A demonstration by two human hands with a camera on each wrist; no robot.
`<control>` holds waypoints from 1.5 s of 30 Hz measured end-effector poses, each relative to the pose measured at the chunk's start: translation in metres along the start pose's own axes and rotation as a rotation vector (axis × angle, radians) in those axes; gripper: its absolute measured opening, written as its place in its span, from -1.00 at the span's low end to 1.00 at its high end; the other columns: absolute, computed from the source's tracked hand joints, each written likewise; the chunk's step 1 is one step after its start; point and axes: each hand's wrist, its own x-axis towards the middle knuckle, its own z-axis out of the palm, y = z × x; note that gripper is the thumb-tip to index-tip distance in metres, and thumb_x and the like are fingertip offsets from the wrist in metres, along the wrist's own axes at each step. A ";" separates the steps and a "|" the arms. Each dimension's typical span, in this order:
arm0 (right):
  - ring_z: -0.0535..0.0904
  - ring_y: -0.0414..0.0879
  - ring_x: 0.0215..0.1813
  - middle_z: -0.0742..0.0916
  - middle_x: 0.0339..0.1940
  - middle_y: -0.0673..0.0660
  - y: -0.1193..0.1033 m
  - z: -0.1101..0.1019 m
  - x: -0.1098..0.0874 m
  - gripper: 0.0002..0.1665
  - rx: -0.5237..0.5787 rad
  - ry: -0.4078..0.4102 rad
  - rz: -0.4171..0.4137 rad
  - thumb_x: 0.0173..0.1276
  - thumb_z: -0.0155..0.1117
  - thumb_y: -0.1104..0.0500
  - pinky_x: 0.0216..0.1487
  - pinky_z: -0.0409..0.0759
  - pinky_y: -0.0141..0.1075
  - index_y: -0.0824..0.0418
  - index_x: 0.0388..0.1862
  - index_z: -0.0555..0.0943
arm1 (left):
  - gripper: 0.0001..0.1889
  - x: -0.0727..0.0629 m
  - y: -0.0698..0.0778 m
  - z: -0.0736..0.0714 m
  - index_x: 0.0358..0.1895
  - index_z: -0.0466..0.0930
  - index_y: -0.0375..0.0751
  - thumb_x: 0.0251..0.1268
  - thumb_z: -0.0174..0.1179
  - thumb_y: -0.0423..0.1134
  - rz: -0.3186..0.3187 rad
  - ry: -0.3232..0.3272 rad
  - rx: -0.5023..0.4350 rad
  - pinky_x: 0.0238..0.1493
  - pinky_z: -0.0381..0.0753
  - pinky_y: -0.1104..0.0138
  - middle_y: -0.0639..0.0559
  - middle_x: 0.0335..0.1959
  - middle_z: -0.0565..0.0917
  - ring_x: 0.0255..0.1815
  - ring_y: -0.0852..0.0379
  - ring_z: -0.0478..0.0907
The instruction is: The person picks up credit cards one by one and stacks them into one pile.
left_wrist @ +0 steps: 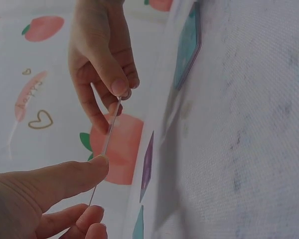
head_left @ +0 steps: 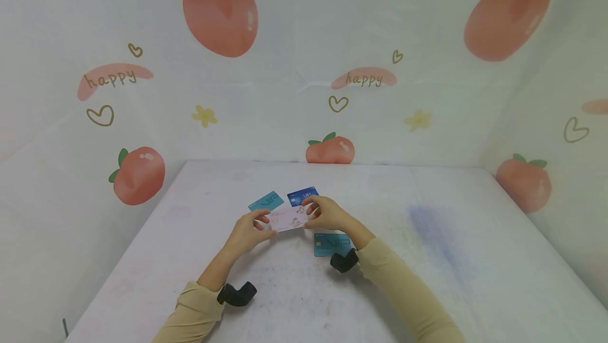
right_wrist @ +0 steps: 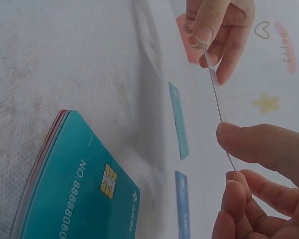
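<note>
A pale pink card [head_left: 287,219] with a small printed picture is held up over the table between both hands. My left hand [head_left: 248,234] pinches its left end between thumb and fingers, while my right hand [head_left: 328,213] pinches the right end. Both wrist views show the card edge-on as a thin line, with the left thumb [left_wrist: 84,174] and the right thumb [right_wrist: 254,144] against one face. Behind it lie a teal VIP card [head_left: 266,201] and a blue VIP card [head_left: 300,195]. Under the right wrist sits a stack of cards [right_wrist: 84,184] with a teal one on top.
A white table [head_left: 275,301] bears bluish smudges at right. White cloth [head_left: 285,26] printed with peaches, hearts and "happy" hangs behind and along the sides. Each wrist carries a black camera mount [head_left: 237,294]; the right one overlaps the card stack in the head view.
</note>
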 end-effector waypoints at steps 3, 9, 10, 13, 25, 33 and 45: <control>0.50 -0.12 -0.26 0.63 -0.21 0.15 0.000 -0.001 -0.002 -0.39 0.007 -0.002 -0.002 0.04 0.44 0.24 -0.20 0.54 -0.37 0.25 0.10 0.47 | -0.41 0.000 0.001 0.001 0.16 0.46 -0.29 -0.02 0.39 -0.26 -0.010 -0.007 0.003 -0.38 0.40 0.42 -0.14 -0.11 0.62 -0.22 0.06 0.46; 0.49 -0.13 -0.27 0.63 -0.20 0.17 0.000 -0.003 -0.006 -0.40 0.012 -0.007 -0.012 0.05 0.43 0.24 -0.20 0.54 -0.37 0.26 0.11 0.47 | -0.42 0.000 0.002 0.003 0.17 0.46 -0.25 -0.01 0.38 -0.25 -0.021 -0.016 0.004 -0.35 0.41 0.41 -0.12 -0.09 0.61 -0.19 0.07 0.46; 0.49 -0.13 -0.27 0.63 -0.20 0.17 0.000 -0.004 -0.007 -0.40 0.012 -0.009 -0.015 0.06 0.43 0.23 -0.20 0.55 -0.37 0.27 0.11 0.46 | -0.42 0.000 0.003 0.003 0.16 0.46 -0.25 -0.01 0.38 -0.25 -0.020 -0.016 0.003 -0.35 0.41 0.41 -0.11 -0.09 0.61 -0.19 0.06 0.46; 0.50 -0.12 -0.27 0.62 -0.19 0.18 0.002 -0.004 -0.009 -0.41 0.013 -0.009 -0.023 0.06 0.42 0.24 -0.18 0.56 -0.35 0.27 0.10 0.47 | -0.42 -0.001 0.004 0.004 0.16 0.46 -0.26 -0.01 0.38 -0.25 -0.011 -0.016 0.001 -0.35 0.41 0.41 -0.12 -0.10 0.61 -0.20 0.06 0.46; 0.49 -0.12 -0.27 0.61 -0.19 0.17 0.006 -0.007 -0.014 -0.42 0.002 -0.015 -0.027 0.08 0.42 0.21 -0.17 0.56 -0.34 0.25 0.10 0.47 | -0.41 -0.001 0.004 0.008 0.14 0.48 -0.27 -0.04 0.41 -0.26 0.011 -0.020 -0.012 -0.35 0.41 0.40 -0.10 -0.11 0.61 -0.20 0.07 0.46; 0.51 -0.13 -0.27 0.62 -0.20 0.17 0.008 -0.009 -0.017 -0.43 -0.012 -0.013 -0.046 0.08 0.42 0.21 -0.14 0.57 -0.32 0.26 0.09 0.47 | -0.43 -0.001 0.004 0.012 0.12 0.49 -0.29 -0.06 0.41 -0.28 0.028 -0.015 -0.013 -0.36 0.42 0.40 -0.08 -0.14 0.62 -0.23 0.09 0.47; 0.50 -0.14 -0.30 0.62 -0.25 0.17 0.013 -0.012 -0.021 -0.42 -0.003 0.005 -0.077 0.06 0.42 0.23 -0.17 0.55 -0.35 0.32 0.07 0.48 | -0.43 -0.001 0.006 0.015 0.11 0.49 -0.28 -0.06 0.42 -0.25 0.040 -0.029 -0.024 -0.38 0.41 0.40 -0.08 -0.15 0.62 -0.22 0.10 0.46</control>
